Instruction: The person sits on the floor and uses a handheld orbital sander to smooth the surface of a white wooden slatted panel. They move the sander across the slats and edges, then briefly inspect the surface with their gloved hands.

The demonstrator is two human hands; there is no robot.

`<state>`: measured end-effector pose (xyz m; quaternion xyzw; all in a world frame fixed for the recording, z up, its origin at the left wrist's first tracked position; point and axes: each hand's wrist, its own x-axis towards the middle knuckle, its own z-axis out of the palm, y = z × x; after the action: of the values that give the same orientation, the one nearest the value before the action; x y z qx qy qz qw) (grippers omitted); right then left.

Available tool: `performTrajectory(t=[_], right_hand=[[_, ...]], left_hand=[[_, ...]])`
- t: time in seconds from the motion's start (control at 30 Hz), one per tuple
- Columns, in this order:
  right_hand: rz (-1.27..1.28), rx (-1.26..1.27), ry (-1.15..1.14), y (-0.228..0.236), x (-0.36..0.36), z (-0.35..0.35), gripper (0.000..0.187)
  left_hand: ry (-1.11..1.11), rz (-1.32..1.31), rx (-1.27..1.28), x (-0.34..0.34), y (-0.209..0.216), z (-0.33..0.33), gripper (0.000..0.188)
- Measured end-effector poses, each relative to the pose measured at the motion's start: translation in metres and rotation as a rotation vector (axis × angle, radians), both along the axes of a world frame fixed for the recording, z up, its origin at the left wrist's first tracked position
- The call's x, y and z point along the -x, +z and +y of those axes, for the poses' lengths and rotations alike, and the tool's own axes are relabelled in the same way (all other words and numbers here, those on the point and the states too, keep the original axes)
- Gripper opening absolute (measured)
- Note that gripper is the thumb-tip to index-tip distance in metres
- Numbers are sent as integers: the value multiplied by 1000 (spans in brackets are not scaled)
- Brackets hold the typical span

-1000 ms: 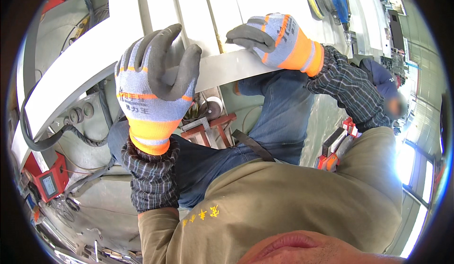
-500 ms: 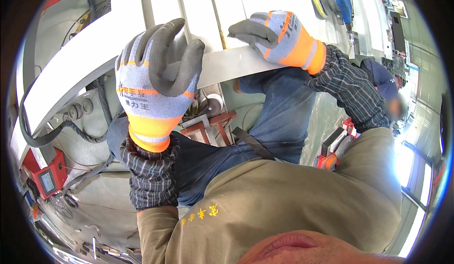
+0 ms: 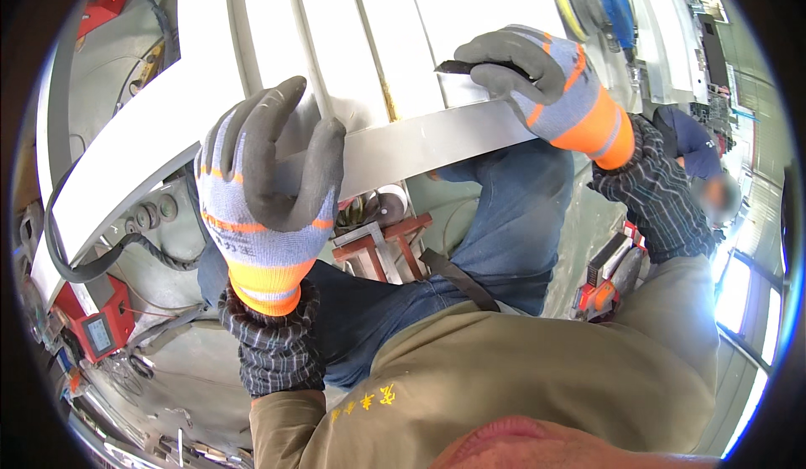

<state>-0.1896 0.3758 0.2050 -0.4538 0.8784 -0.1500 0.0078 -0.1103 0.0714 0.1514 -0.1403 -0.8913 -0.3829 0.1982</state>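
Note:
A white and silver metal panel (image 3: 437, 137) with several long grooves lies in front of me. My left hand (image 3: 264, 162), in a grey and orange work glove, is at its near edge, thumb and fingers apart, with nothing seen between them. Over the right part of the panel, my right hand (image 3: 558, 83), gloved alike, is closed around a slim black tool (image 3: 454, 67). The tool's tip points left; the fingers hide the rest, so its kind is unclear. Between my hands, one groove carries a yellowish-brown streak (image 3: 389, 99).
A blue sander with a yellow pad (image 3: 592, 7) sits on the panel's far right. Under the near edge is a red metal frame (image 3: 407, 246). A red box with a screen (image 3: 99, 326) and a black hose (image 3: 109, 257) are at left. Another person (image 3: 688, 146) is at right.
My right hand has moved right and slightly toward me; the black tool now shows in it. My left hand has come down nearer to me. The whole view has shifted a little.

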Motion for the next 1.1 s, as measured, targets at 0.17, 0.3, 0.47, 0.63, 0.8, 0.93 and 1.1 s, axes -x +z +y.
performTrajectory(t=[0.17, 0.3, 0.47, 0.63, 0.8, 0.93, 1.1], right_hand=[[3, -21, 134, -8, 1, -8, 14], [-226, -60, 33, -9, -6, -16, 17], [-309, -134, -73, -35, -10, -2, 20], [-31, -152, 20, -17, -5, -27, 22], [140, -166, 51, -31, 10, -27, 20], [134, -220, 71, -37, 0, -19, 19], [124, -303, 46, -40, 4, -22, 22]], left_hand=[[29, -46, 46, 2, 2, 0, 37], [10, -32, 102, 3, 4, 0, 39], [-29, -9, 59, 5, 1, -1, 39], [2, -9, 82, 2, 4, 1, 38], [-16, 54, 106, 4, 7, 1, 38], [41, 8, -12, 5, 1, 3, 32], [-14, 45, 84, 4, 7, -1, 33]])
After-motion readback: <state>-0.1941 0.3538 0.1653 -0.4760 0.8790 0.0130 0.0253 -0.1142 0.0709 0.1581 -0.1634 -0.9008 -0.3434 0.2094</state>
